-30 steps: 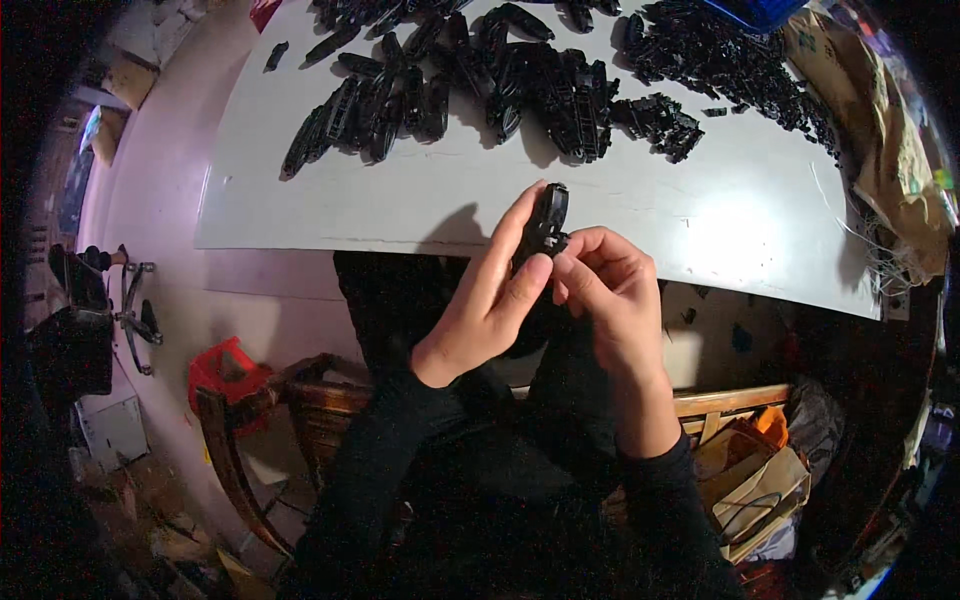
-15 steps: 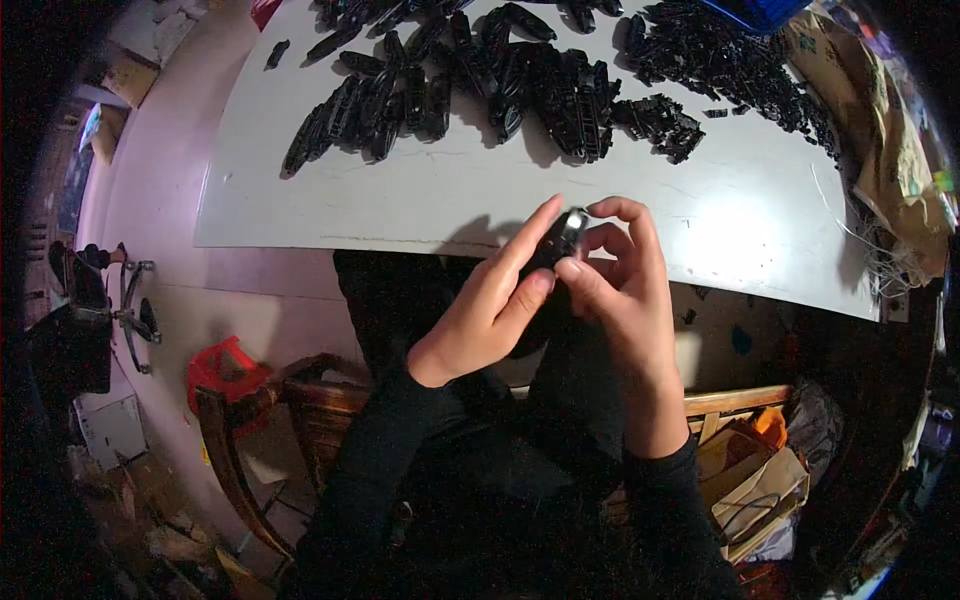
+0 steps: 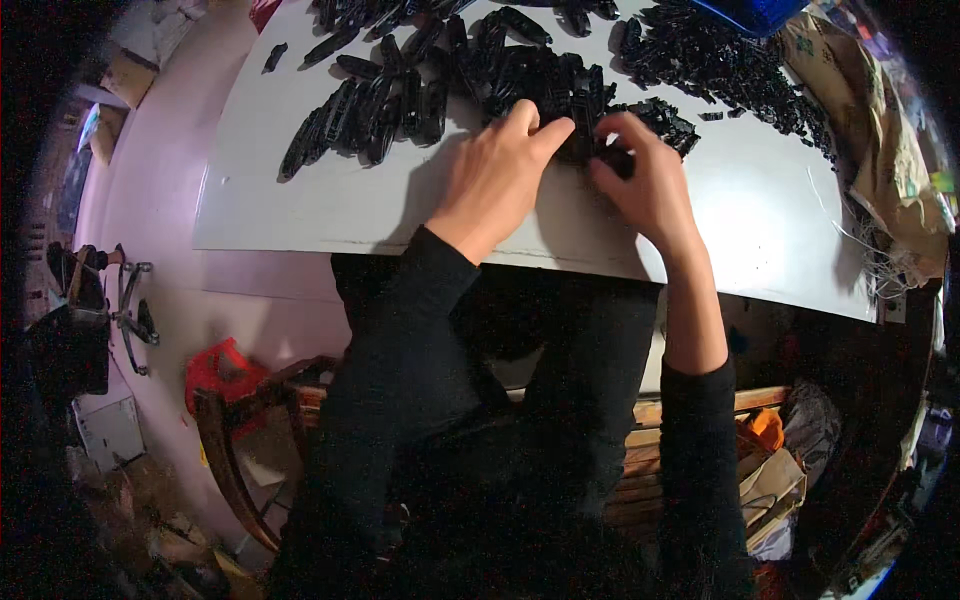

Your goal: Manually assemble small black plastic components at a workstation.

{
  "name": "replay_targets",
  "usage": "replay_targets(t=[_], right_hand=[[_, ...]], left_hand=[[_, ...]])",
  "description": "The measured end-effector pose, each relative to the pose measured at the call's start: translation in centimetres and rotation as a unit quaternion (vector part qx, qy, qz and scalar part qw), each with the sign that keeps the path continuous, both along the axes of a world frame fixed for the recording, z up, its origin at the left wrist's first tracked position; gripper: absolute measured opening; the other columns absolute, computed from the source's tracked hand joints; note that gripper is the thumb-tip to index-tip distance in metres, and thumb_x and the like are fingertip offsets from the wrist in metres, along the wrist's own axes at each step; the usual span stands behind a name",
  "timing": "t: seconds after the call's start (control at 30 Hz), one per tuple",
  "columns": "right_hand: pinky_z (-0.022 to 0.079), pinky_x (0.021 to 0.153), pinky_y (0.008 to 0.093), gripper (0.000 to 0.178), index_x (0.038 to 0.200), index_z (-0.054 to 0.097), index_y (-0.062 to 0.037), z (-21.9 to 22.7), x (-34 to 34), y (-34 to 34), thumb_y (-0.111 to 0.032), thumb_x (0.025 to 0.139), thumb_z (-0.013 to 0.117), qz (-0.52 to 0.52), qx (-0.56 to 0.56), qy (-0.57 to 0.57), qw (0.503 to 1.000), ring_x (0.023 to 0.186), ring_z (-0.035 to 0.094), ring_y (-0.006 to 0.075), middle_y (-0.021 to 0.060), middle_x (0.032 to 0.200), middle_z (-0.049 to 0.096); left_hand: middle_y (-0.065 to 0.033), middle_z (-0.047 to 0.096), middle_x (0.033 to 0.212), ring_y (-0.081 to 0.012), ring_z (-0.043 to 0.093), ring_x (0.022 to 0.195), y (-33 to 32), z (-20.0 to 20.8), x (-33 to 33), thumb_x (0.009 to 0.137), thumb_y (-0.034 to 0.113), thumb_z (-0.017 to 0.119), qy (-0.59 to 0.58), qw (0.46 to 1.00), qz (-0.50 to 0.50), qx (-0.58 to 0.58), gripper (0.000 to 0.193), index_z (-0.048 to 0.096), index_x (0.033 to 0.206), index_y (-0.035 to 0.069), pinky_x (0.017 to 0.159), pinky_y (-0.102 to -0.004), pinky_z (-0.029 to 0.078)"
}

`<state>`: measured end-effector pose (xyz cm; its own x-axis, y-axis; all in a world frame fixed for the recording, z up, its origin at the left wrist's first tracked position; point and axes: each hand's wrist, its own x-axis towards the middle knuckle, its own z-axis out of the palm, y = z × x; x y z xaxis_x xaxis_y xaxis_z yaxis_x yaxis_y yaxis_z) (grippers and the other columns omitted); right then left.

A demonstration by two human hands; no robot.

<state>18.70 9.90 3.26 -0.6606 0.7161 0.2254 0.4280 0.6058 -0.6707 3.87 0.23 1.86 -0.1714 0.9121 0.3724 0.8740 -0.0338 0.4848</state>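
My left hand (image 3: 492, 178) reaches into the near edge of a pile of elongated black plastic casings (image 3: 405, 105) on the white table (image 3: 330, 215). Its thumb and index finger point forward among them, while the other fingertips are hidden, so its hold does not show. To its right, my right hand (image 3: 655, 185) is curled, thumb and fingers closed round a dark plastic part (image 3: 618, 158). The part is mostly covered by the fingers. Just beyond that hand lies a small heap of black plastic pieces (image 3: 680, 130).
A larger heap of small black parts (image 3: 710, 75) spreads over the far right, beside a blue container (image 3: 745, 12) and a brown sack (image 3: 870, 110). Tangled pale strands (image 3: 895, 265) hang at the right table corner. A wooden chair (image 3: 235, 450) and red bag (image 3: 225, 370) are lower left.
Both hands have moved forward from the table's front edge to the piles and drawn apart. The black casing they held together is no longer visible between them.
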Motion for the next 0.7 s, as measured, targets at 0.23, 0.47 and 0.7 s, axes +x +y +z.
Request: replay_targets(t=[0.23, 0.47, 0.7], right_hand=[[0.039, 0.047, 0.0242, 0.014, 0.079, 0.059, -0.0003, -1.0, 1.3, -0.3, -0.010, 0.072, 0.067, -0.009, -0.176, 0.036, 0.984, 0.051, 0.051, 0.0112, 0.0087, 0.068, 0.063], [0.031, 0.042, 0.0178, 0.010, 0.086, 0.056, -0.0012, 0.4, 3.2, -4.4, -0.007, 0.079, 0.061, -0.012, -0.459, 0.194, 0.867, 0.047, 0.044, 0.0065, 0.0028, 0.064, 0.055], [0.031, 0.041, 0.0170, 0.007, 0.086, 0.052, -0.0017, 2.2, 2.8, -7.1, -0.002, 0.079, 0.055, 0.033, -0.451, 0.194, 0.871, 0.046, 0.042, 0.0050, 0.0038, 0.070, 0.056]], left_hand=[[-0.0077, 0.051, 0.090, -0.0250, 0.056, 0.073, -1.1, -0.1, -0.9, 0.080, 0.010, 0.059, 0.046, 0.991, -0.037, 0.117, 0.022, 0.054, 0.101, 0.007, 0.066, -0.0354, 0.047], [-0.0041, 0.049, 0.091, -0.0097, 0.047, 0.070, -3.8, 0.0, 2.0, 0.096, 0.021, 0.038, -0.582, 0.806, -0.097, 0.047, 0.028, 0.038, 0.120, 0.005, 0.065, -0.0223, 0.039], [-0.0027, 0.048, 0.093, -0.0060, 0.040, 0.067, -5.4, 0.9, 3.7, 0.097, 0.027, 0.035, -0.677, 0.730, -0.089, -0.028, 0.036, 0.036, 0.127, 0.007, 0.056, -0.0193, 0.035]])
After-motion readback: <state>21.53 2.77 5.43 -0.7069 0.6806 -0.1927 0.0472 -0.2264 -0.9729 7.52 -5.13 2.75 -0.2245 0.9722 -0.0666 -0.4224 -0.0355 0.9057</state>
